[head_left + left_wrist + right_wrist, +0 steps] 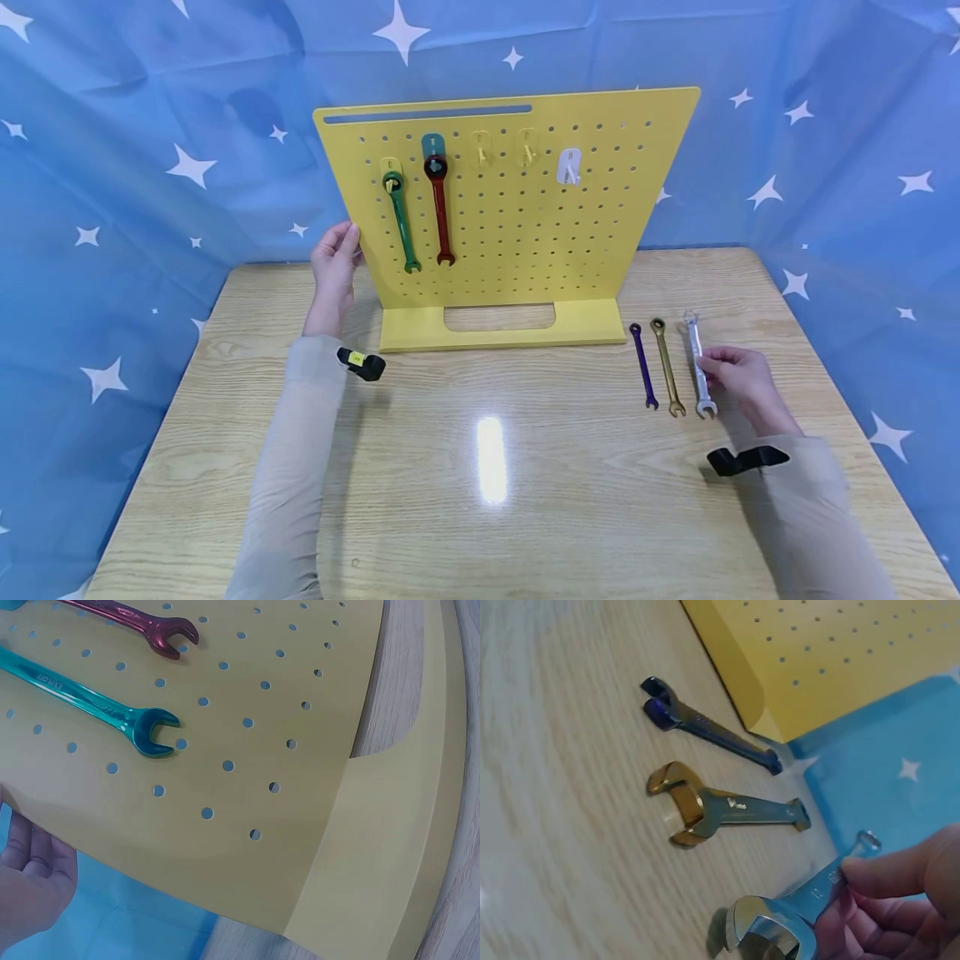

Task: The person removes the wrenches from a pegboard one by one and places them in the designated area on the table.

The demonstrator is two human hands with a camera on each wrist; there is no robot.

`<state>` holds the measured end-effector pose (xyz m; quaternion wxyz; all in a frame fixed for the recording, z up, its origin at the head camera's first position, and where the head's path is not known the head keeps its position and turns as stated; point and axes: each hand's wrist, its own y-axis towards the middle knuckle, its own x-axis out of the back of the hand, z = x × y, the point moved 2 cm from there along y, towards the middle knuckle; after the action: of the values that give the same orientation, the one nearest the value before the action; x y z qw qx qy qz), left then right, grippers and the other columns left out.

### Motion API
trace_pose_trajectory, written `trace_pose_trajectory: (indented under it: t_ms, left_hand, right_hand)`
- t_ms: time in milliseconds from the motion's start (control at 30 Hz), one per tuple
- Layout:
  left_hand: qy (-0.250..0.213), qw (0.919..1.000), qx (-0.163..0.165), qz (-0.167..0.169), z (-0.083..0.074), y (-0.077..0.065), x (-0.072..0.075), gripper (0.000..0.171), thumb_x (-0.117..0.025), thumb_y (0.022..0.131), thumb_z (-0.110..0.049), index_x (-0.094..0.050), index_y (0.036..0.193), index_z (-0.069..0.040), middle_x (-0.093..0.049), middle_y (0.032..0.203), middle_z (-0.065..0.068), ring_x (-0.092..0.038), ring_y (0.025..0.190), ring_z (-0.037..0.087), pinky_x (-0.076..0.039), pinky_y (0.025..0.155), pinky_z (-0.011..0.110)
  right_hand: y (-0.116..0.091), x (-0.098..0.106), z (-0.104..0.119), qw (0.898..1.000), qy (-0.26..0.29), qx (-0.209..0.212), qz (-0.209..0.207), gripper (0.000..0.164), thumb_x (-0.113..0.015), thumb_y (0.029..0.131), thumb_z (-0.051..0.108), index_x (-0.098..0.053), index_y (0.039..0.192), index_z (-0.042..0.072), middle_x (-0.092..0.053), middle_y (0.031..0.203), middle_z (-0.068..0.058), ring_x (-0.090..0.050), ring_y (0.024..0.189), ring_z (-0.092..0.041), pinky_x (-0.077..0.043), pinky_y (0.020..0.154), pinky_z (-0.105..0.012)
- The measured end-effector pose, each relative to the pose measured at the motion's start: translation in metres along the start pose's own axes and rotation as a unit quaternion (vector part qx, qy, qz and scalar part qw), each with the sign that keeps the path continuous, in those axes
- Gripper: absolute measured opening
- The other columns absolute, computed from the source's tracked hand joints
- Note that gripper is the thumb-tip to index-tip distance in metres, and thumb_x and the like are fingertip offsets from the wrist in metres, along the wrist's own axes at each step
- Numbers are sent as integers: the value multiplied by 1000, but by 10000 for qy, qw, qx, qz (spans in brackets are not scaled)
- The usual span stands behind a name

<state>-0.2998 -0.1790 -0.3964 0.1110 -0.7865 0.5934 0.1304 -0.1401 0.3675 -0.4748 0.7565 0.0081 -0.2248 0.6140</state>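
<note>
My left hand (334, 260) grips the left edge of an upright yellow pegboard (517, 208), its thumb on the front face. On the board's hooks hang a green wrench (402, 221) and, to its right, a dark red wrench (441, 208). At the right of the table my right hand (741, 379) pinches a silver combination wrench (698, 362) by its shaft between thumb and fingers. Its open end (769, 930) points toward the near side. Left of it lie a gold wrench (667, 362) and a smaller purple wrench (643, 362).
Two bare yellow hooks (482, 150) and a white hook (570, 167) sit along the board's upper rows. The board's foot (412, 329) rests on a wooden table (420, 467). Blue star-patterned cloth (150, 242) surrounds the table's back and sides.
</note>
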Motion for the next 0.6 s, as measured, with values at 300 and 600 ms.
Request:
trace_pose_trajectory:
  t_ms: [300,600]
  left_hand:
    - [11,10000,-40,-2,1,0,1,7,-61,91,-15,-66,87,-14,-65,84,-2,-59,78,11,-45,70,25]
    - [9,10000,-6,-17,1,0,1,7,-61,91,-15,-66,88,-14,-64,85,-2,-59,79,11,-46,72,25]
  right_hand:
    - [4,-4,-2,9983,-554,-169,9,7,-58,89,3,-63,89,-2,-59,65,12,-57,57,-2,-51,54,-19]
    - [9,-7,0,9902,-1352,-349,42,36,-57,90,9,-53,112,-18,-61,66,5,-58,56,-5,-52,53,-23]
